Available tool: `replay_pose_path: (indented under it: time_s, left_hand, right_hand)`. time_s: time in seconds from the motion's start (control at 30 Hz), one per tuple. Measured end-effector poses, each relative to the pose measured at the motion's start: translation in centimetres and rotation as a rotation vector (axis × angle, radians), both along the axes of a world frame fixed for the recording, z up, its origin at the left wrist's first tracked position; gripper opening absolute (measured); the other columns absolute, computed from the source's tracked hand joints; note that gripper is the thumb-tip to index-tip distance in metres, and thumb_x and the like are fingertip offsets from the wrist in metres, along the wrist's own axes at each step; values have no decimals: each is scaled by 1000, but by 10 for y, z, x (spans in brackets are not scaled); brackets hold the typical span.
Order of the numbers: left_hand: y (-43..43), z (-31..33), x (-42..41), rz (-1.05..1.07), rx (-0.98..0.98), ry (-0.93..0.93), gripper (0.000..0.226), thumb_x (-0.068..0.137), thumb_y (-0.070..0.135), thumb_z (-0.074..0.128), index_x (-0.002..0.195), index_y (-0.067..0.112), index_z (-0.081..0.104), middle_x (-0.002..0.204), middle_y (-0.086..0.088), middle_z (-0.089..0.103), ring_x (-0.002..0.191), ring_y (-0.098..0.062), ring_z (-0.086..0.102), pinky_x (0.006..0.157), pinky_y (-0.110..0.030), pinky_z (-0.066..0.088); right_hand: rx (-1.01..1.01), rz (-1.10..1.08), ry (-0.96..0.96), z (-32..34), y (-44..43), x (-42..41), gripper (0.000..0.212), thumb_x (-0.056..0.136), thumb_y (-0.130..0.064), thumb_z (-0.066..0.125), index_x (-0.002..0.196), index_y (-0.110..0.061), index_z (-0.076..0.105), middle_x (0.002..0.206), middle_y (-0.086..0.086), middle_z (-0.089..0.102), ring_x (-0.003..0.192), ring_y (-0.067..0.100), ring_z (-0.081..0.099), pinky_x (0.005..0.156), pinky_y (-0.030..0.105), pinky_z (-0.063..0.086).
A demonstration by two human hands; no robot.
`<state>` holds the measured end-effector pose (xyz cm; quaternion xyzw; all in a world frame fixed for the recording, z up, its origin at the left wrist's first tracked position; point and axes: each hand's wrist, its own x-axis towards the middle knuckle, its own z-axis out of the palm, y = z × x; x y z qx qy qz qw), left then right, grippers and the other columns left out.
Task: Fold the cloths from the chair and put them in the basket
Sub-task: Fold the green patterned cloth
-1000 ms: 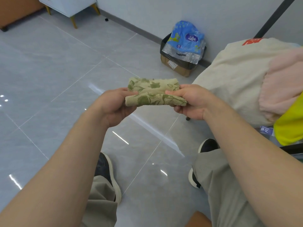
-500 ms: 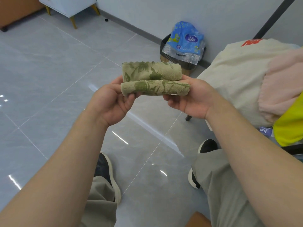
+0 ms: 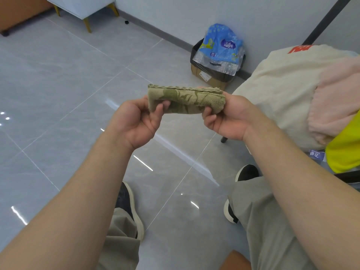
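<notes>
Holding: green cloth (image 3: pixel 185 100), terry w/ leaf print, folded to a thick narrow strip, mid-air over glossy grey tile floor (image 3: pixel 58 94).
Left grip: left hand (image 3: pixel 136 123) pinches strip's left end, thumb in front.
Right grip: right hand (image 3: pixel 229 117) pinches right end.
Pile at right: cream cloth (image 3: pixel 276 94), fuzzy pink cloth (image 3: pixel 339 98), yellow cloth (image 3: pixel 346 149).

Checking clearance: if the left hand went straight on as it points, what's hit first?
The left hand meets the green cloth it grips; beyond, likely the bagged box, depth unclear.
</notes>
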<state>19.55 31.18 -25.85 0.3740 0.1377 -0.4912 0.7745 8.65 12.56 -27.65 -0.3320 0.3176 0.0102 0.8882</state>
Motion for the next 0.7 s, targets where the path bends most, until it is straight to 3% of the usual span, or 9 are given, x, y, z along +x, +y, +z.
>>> replay_pose_path:
  time_s: [0.07,0.2,0.27,0.37,0.5,0.63,0.7]
  left_hand:
    - [-2,-1,-1,31,-2,35,33,97,-3,33,100,-5,65,78,-16,73,61,-18,73,54,-18,57]
    - [-2,-3,-2,27,39,-5,34,95,1,32,105,-9,63,89,-20,71,65,-24,73,56,-22,59]
    - [-1,-5,0,-5,103,-65,34,95,12,37,109,-6,63,97,-18,69,66,-27,72,55,-24,58]
    - [-1,-9,3,-72,294,-174,33,94,32,55,106,2,63,92,-13,69,61,-24,69,50,-23,55]
    - [-3,-14,2,-183,500,-364,10,88,19,68,89,11,62,78,-6,67,58,-19,66,51,-23,53]
    - [1,-20,-2,-238,540,-447,4,87,4,68,90,5,68,91,-8,68,62,-17,67,60,-25,56]
    - [2,-20,0,-247,549,-438,11,88,0,65,97,6,68,105,-11,67,66,-19,69,62,-26,56]
  right_hand:
    - [42,-17,7,0,0,1,30,101,-10,38,114,-23,62,82,2,61,50,11,56,42,16,39]
    - [57,-34,43,0,0,1,25,102,-16,40,97,-12,65,75,5,64,48,12,56,42,18,43]
    - [-27,-3,67,0,-1,0,30,102,-15,36,96,-10,65,77,9,65,49,14,55,44,20,45]
    - [-175,83,108,3,0,-2,30,93,-16,35,87,-6,63,77,13,65,54,22,56,53,26,45]
    - [-363,174,198,4,2,-4,45,96,-43,50,71,-8,64,67,9,63,57,20,57,56,27,44]
    - [-566,220,225,-5,8,-4,14,88,-13,73,81,-16,61,78,6,66,67,16,61,53,24,49]
    - [-532,181,216,-11,10,-8,24,85,-4,74,99,-15,60,89,10,70,70,20,66,55,26,53]
